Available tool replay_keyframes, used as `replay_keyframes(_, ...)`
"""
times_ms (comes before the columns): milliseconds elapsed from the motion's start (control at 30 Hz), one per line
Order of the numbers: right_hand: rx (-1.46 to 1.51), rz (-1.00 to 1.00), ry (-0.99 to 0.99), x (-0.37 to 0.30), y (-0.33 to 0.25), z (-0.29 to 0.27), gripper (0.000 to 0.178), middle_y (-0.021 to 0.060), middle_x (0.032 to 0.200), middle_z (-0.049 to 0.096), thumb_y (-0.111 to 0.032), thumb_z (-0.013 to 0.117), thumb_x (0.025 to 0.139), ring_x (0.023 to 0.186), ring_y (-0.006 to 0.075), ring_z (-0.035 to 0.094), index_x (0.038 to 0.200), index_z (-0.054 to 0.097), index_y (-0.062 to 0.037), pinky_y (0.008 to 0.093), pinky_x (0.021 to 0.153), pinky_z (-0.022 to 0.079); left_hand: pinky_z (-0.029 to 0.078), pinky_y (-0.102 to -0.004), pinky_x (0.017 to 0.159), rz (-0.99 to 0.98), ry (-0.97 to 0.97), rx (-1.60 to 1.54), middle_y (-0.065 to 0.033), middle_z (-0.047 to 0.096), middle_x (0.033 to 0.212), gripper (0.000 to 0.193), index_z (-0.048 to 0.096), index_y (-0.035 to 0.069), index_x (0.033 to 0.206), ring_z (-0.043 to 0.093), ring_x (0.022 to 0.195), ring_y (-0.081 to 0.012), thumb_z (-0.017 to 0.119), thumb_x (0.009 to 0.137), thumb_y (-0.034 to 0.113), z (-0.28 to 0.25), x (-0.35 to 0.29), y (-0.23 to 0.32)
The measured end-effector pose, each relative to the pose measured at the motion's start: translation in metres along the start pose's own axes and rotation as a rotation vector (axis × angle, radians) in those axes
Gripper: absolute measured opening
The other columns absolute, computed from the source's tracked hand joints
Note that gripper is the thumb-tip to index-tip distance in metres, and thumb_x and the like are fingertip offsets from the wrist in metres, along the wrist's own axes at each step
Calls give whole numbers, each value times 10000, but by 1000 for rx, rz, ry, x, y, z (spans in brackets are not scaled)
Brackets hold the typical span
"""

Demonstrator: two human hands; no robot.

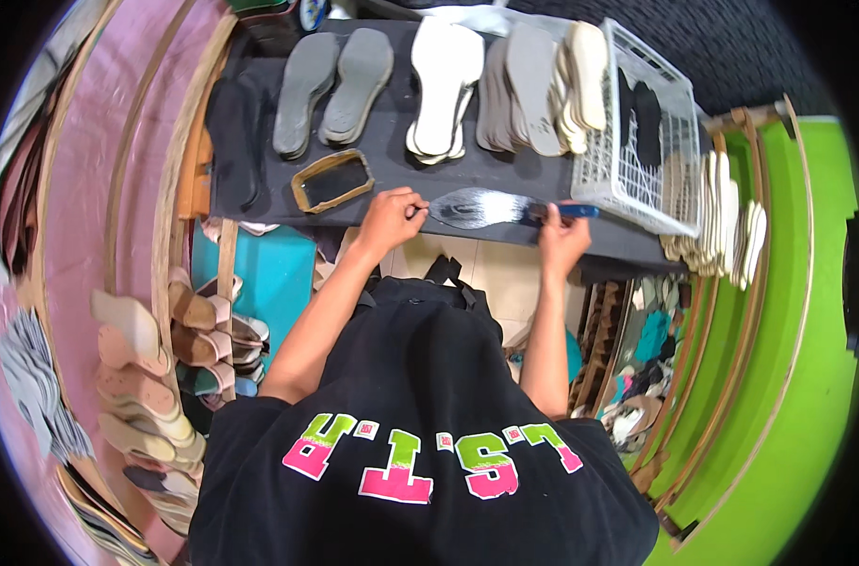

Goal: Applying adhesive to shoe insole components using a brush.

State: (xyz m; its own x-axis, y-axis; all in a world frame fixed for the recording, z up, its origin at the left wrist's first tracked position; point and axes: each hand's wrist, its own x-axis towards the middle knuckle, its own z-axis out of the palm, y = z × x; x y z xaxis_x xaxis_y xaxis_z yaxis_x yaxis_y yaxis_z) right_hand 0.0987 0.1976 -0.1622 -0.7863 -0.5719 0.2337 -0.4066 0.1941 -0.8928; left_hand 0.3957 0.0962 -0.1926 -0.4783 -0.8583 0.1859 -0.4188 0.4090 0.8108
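Note:
A shoe insole [462, 211], dark with a wet-looking white coating streaked across its middle, lies crosswise at the near edge of the dark work table. The curled fingers of my left hand [392, 222] pinch its left end. In my right hand [563, 243] is a brush [580, 211] with a blue handle, gripped between thumb and fingers. Its bristles touch the insole's right part, beside the white coating. Left of the insole stands a shallow tan-rimmed container [304, 195], dark inside.
Stacks of grey insoles [305, 90], white insoles [444, 85] and cream insoles [588, 75] line the table's far side. A white plastic basket [627, 193] with dark pieces stands at the right. Shoe parts [147, 396] fill racks at the left, beside a green wall [807, 330] opposite.

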Motion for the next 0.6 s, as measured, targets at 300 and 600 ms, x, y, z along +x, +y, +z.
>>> replay_keyframes(300, 84, -359, -367, -29, -95, 58, 138, 107, 919, 740, -3, 830, 893, 805, 214, 738, 998, 744, 22, 306, 746, 584, 558, -426, 800, -84, 52, -11, -96, 671, 925, 235, 801, 66, 1109, 674, 863, -291, 759, 879, 37, -42, -47, 27)
replay_keyframes(600, 379, -201, -901, -71, -144, 157, 159, 96, 972, 795, -46, 829, 907, 899, 151, 772, 1045, 773, 9, 294, 794, 603, 453, -479, 1085, -167, 600, 393, -94, 690, 1203, 374, 781, 113, 1224, 560, 1223, -361, 780, 852, 83, -107, -68, 25)
